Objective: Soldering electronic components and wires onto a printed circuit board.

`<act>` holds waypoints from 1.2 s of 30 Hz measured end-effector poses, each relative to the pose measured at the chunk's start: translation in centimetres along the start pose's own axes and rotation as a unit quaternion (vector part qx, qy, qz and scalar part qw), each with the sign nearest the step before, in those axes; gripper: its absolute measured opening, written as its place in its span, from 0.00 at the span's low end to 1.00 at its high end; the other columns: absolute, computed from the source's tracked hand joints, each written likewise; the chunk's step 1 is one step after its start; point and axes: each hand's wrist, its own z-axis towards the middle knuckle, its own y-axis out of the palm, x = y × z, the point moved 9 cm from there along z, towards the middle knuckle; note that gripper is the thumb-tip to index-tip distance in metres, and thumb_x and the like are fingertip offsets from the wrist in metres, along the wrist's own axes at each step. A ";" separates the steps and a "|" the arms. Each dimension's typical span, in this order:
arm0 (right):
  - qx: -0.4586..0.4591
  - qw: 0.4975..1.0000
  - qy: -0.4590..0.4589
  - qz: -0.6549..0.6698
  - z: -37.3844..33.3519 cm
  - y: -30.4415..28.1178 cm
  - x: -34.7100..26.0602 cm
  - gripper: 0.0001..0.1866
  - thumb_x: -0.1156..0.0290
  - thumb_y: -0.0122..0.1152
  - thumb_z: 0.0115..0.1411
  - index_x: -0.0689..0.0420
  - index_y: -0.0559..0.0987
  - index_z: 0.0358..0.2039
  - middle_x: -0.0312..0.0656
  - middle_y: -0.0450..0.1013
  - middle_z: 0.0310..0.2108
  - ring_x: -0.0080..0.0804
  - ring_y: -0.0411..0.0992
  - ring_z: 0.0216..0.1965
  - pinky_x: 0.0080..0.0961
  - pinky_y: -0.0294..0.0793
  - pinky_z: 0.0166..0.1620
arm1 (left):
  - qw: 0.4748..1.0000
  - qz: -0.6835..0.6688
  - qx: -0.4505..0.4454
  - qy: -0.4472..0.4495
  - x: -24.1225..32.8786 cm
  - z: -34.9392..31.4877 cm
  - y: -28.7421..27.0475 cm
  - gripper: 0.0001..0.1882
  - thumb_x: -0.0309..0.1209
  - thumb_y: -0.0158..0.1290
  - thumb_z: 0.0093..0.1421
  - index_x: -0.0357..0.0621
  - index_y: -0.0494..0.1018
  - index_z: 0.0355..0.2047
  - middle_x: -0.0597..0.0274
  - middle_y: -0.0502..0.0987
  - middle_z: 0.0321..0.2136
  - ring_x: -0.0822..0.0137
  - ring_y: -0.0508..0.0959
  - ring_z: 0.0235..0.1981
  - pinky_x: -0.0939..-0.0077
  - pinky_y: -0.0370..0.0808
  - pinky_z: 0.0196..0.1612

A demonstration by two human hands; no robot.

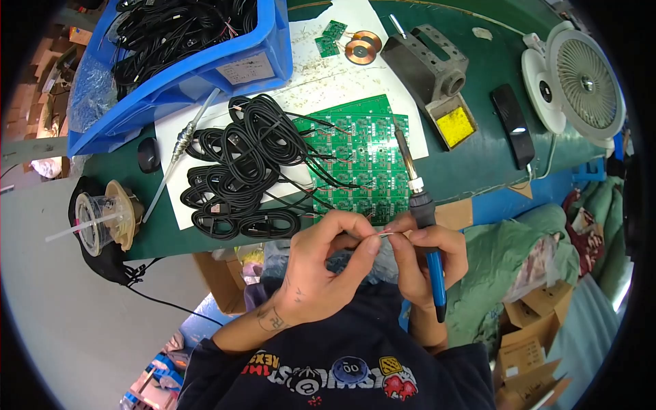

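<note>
Near the table's front edge, the thumb and forefinger of my left hand (328, 266) pinch a thin wire (387, 234). The fingertips of my right hand (429, 260) close on the wire's other side. A soldering iron (435, 277) with a blue handle is also held in my right hand, its metal tip pointing up and away over the green circuit board panels (355, 164). Coiled black cables (253, 154) lie left of the panels, several with their thin wire ends on the boards. The wire's far ends are hidden by my fingers.
A blue bin (198, 61) full of black cables stands back left. A solder wire coil (183, 140) and plastic cup (96, 222) are at left. Copper coils (361, 51) lie at the back. An iron stand (437, 75) with yellow sponge, phone (512, 126) and fan (584, 82) stand right.
</note>
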 end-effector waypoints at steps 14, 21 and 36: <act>0.062 0.998 0.014 0.025 0.4 -0.5 0.6 0.19 0.92 0.67 0.51 0.59 0.74 0.41 0.52 0.81 0.32 0.39 0.79 0.31 0.31 0.79 0.37 | 0.965 0.212 -0.074 0.137 3.5 2.4 1.6 0.08 0.15 0.58 0.57 0.38 0.75 0.36 0.59 0.77 0.32 0.65 0.72 0.29 0.75 0.72 0.33; 0.014 0.998 -0.021 -0.054 1.3 -1.4 1.3 0.20 0.90 0.67 0.51 0.63 0.78 0.46 0.54 0.81 0.37 0.40 0.79 0.35 0.31 0.80 0.39 | 0.912 0.327 -0.082 0.233 4.7 5.3 2.2 0.09 0.16 0.58 0.56 0.39 0.74 0.36 0.57 0.81 0.39 0.59 0.74 0.38 0.69 0.72 0.45; -0.010 0.979 -0.048 -0.198 -0.2 -4.2 1.5 0.16 0.78 0.71 0.52 0.66 0.85 0.43 0.53 0.81 0.34 0.39 0.77 0.32 0.31 0.81 0.40 | 0.819 0.516 0.021 0.252 1.7 7.9 1.1 0.09 0.21 0.59 0.55 0.43 0.73 0.35 0.60 0.79 0.50 0.57 0.73 0.46 0.63 0.66 0.51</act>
